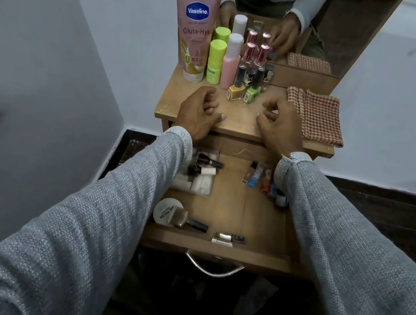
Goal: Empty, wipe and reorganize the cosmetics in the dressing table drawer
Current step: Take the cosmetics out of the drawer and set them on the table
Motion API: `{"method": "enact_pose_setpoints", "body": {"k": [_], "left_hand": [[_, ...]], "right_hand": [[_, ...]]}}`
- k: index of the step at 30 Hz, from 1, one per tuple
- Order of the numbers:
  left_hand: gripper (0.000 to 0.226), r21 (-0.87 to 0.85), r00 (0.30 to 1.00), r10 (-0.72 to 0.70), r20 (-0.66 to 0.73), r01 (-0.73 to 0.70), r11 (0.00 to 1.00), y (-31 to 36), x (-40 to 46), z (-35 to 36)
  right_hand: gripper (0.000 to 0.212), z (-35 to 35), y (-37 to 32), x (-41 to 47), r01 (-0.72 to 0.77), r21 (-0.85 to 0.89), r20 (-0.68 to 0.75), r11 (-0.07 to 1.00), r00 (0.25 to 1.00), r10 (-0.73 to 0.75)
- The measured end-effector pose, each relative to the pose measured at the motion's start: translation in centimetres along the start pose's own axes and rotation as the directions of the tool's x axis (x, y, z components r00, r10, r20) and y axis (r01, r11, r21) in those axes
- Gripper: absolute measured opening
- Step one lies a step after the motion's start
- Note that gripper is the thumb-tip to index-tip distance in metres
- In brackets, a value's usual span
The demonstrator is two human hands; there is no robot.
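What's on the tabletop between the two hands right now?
Head view: bare wood of the tabletop separates the left hand from the right hand; the nail polish bottles stand just behind that gap.

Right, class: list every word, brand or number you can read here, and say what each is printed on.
"Vaseline": pink tube, blue badge.
"Gluta-Hya": same tube, below the badge.
"10X": same tube, near its bottom.
"NAIL POLISH": round white lid in the drawer, partly covered.
Small print on the tube, green bottle and nail polish bottles: too small.
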State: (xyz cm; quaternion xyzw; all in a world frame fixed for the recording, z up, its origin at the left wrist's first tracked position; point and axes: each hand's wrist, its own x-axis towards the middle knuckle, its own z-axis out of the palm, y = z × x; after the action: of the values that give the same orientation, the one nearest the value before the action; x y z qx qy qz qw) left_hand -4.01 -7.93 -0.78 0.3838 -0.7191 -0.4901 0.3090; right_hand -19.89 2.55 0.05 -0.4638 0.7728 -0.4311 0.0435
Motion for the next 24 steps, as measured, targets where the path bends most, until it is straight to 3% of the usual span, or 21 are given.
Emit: {"method": "enact_pose_setpoints", "body": {"k": [6, 12, 14, 17, 19, 24], "left_hand": [[0.057, -0.050, 0.985, 0.075, 0.156, -0.068, 0.996, -1.4, -3.7, -2.2], [0.036, -0.027, 0.973, 0.189, 0.132, -0.187, 0.982, -2.1, -5.7, -3.9], [0.033, -0.020, 0.979, 0.178, 0.103, -0.177, 0.984, -2.0, -6.1, -4.3], [0.027, 0.019, 0.974, 0.183, 0.133, -0.187, 0.982, -1.6, -7.0, -4.4], [0.024, 0.040, 0.964, 0.183, 0.190, -0.194, 0.980, -1.5, -7.6, -4.3], [0.021, 0.100, 0.938, 0.182, 0.296, -0.219, 0.971, -1.7, -8.6, -3.9]], "right_hand": [[0.017, -0.6, 0.2, -2.5, 0.164, -0.107, 0.096, 0.981, 0.983, -0.154], [0.009, -0.5, -0.7, -6.3, 0.440, -0.174, 0.254, 0.881, 0.884, -0.392], [0.009, -0.2, -1.8, -7.8, 0.437, -0.130, 0.467, 0.890, 0.819, -0.334], [0.019, 1.1, -2.6, -9.4, 0.342, -0.089, 0.788, 0.936, 0.599, -0.144], [0.024, 2.1, -2.5, -10.3, 0.291, -0.062, 0.853, 0.955, 0.512, -0.100], [0.027, 3.6, -2.3, -11.1, 0.166, -0.067, 0.901, 0.984, 0.433, -0.012]]}}
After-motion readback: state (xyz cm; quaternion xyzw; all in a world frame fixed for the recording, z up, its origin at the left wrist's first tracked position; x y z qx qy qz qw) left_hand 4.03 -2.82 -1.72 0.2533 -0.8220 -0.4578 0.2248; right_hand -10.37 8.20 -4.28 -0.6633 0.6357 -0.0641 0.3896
